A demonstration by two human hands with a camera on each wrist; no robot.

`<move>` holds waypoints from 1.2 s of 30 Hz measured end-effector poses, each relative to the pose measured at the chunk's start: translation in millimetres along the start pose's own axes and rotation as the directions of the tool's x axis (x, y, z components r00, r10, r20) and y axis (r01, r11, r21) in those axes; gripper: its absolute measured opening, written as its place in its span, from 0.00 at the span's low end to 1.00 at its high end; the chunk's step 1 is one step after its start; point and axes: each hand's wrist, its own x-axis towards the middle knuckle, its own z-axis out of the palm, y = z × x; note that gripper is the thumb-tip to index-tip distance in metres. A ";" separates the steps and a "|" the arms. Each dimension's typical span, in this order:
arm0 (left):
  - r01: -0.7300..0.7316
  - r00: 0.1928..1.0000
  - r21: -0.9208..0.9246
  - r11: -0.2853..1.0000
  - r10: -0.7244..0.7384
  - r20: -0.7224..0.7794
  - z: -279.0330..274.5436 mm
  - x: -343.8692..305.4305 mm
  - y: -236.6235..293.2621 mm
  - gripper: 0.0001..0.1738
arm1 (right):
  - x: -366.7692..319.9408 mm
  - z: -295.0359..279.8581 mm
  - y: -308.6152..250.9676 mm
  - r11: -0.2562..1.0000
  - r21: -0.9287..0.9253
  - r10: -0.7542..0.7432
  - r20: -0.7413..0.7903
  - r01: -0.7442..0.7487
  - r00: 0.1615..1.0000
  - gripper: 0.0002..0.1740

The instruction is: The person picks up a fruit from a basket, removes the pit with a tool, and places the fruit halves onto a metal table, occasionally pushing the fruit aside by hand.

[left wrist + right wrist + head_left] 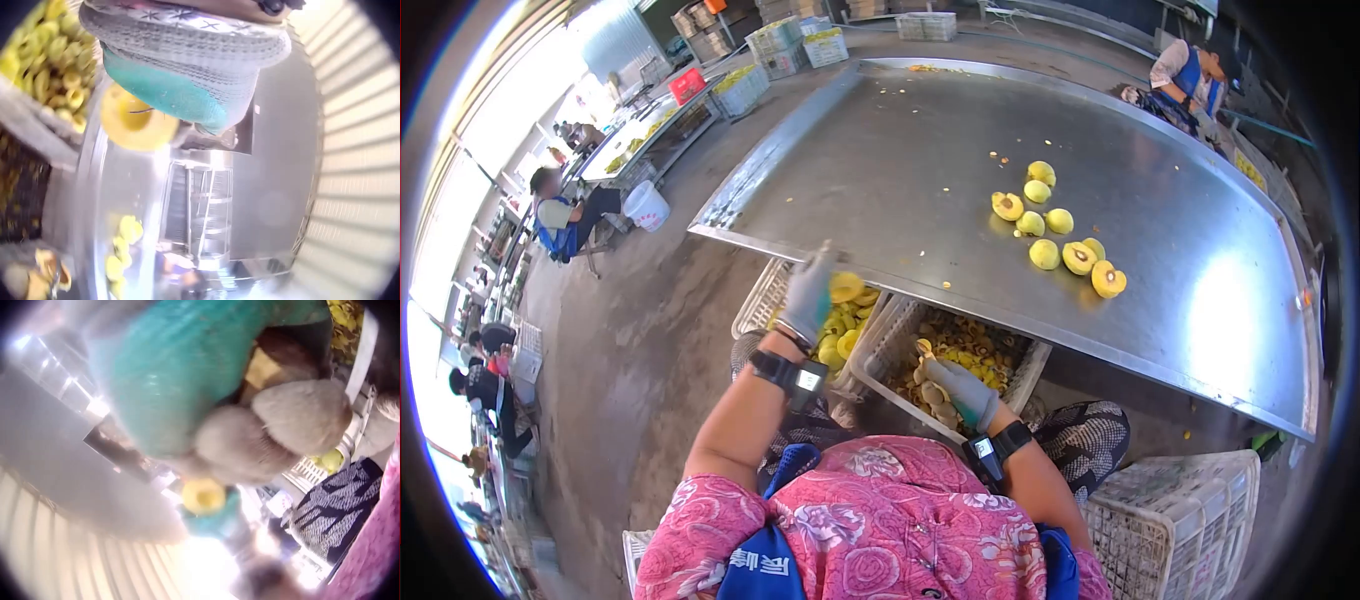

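My left hand (808,295), in a grey and teal glove, holds a hollowed yellow peach half (139,119) above the crate of peach halves (762,300). It is blurred in the head view. My right hand (965,390), gloved alike with brown-stained fingertips, is over a second crate (870,365) of brown and yellow scraps (975,345). Its fingers (303,415) curl around a tan piece (262,369), mostly hidden by the glove; I cannot tell what it is. Whole and halved peaches (1044,254) lie on the metal table (850,170) ahead.
The table's raised metal rim (800,252) runs just beyond both crates. An upturned white crate (1175,520) stands at my right. Across the table sits a person (1185,80); another sits at the left near a white bucket (646,206). More crates (775,45) are stacked behind.
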 end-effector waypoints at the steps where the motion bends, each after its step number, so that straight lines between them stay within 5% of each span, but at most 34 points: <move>1: -0.107 0.993 0.114 0.988 0.112 -0.036 -5.4 12.1 2.5 0.17 | 3.6 -6.8 4.6 0.997 -0.071 0.030 -0.144 -0.041 0.989 0.22; 2: -0.152 0.988 0.117 0.981 0.152 0.005 -1.4 20.7 8.2 0.16 | 5.8 -16.6 8.5 0.988 -0.131 0.045 -0.298 -0.087 0.954 0.21; 3: -0.189 0.981 0.287 0.939 0.191 0.022 11.0 30.4 9.6 0.17 | 6.8 -29.2 15.2 0.995 -0.063 0.056 -0.338 -0.082 0.939 0.20; 4: -0.229 0.971 0.445 0.866 0.233 0.047 29.4 37.5 11.8 0.18 | 15.0 -48.6 34.6 0.981 -0.183 -0.030 -0.444 -0.058 0.895 0.24; 5: -0.357 0.933 0.555 0.751 0.310 0.180 53.1 41.2 12.2 0.19 | 19.9 -61.3 42.1 0.803 -0.550 -0.070 -0.470 -0.230 0.880 0.27; 6: -0.483 0.875 0.630 0.608 0.366 0.317 80.1 41.9 11.7 0.21 | 20.8 -67.7 46.6 0.467 -0.796 -0.104 -0.482 -0.385 0.870 0.31; 8: -0.638 0.770 0.670 0.380 0.346 0.537 135.4 43.9 7.9 0.24 | 12.6 -59.7 51.3 0.141 -0.897 0.215 -0.385 -0.419 0.897 0.35; 12: -0.733 0.675 0.624 0.272 0.172 0.718 234.5 56.6 -30.2 0.32 | 0.5 -50.2 23.3 0.371 -0.829 0.027 -0.441 -0.419 0.897 0.32; 14: -0.745 0.647 0.625 0.233 0.024 0.762 272.0 47.8 -35.3 0.35 | 13.1 -60.6 46.5 0.112 -0.940 0.319 -0.273 -0.323 0.907 0.30; 15: -0.757 0.634 0.624 0.196 -0.010 0.773 282.3 51.6 -44.6 0.36 | 7.9 -61.3 53.7 0.037 -0.950 0.331 -0.282 -0.311 0.901 0.28; 18: -0.749 0.642 0.648 0.136 -0.088 0.761 309.3 62.4 -64.7 0.35 | 26.1 -76.4 69.7 0.356 -0.894 -0.099 -0.326 -0.272 0.940 0.27; 20: -0.687 0.697 0.716 0.121 -0.167 0.697 313.7 52.8 -54.9 0.34 | 24.5 -68.5 65.7 0.210 -0.918 0.227 -0.289 -0.337 0.930 0.31; 22: -0.681 0.711 0.720 0.134 -0.115 0.694 307.7 53.4 -57.8 0.31 | 12.7 -58.5 52.2 0.119 -0.947 0.386 -0.233 -0.299 0.893 0.34; 24: -0.652 0.728 0.721 0.234 -0.070 0.682 291.8 55.2 -55.5 0.29 | 12.1 -59.8 42.1 0.261 -0.927 0.175 -0.230 -0.270 0.957 0.35; 25: -0.577 0.752 0.722 0.382 -0.098 0.652 281.9 51.8 -47.6 0.25 | 12.7 -57.7 39.5 0.333 -0.913 0.071 -0.225 -0.236 0.972 0.36; 27: -0.138 0.789 0.439 0.888 -0.169 0.590 255.1 59.0 -58.5 0.22 | -9.5 -37.4 6.3 0.465 -0.866 -0.088 -0.253 -0.185 0.963 0.36; 28: 0.118 0.794 0.187 0.975 -0.206 0.573 240.6 61.0 -59.9 0.21 | -10.5 -35.6 2.4 0.510 -0.854 -0.211 -0.240 -0.102 0.948 0.35; 31: 0.428 0.776 -0.286 0.857 -0.186 0.603 194.3 41.3 -41.1 0.17 | -30.7 -16.8 -30.9 0.886 -0.462 -0.094 -0.261 -0.039 0.961 0.28; 34: 0.481 0.804 -0.498 0.721 -0.136 0.579 161.3 12.5 -29.7 0.16 | -29.8 -16.7 -29.9 0.889 -0.394 -0.364 -0.298 0.234 0.882 0.27; 36: 0.430 0.838 -0.534 0.728 -0.103 0.535 148.4 2.6 -31.4 0.16 | -26.5 -11.8 -29.7 0.870 -0.432 -0.397 -0.330 0.237 0.856 0.27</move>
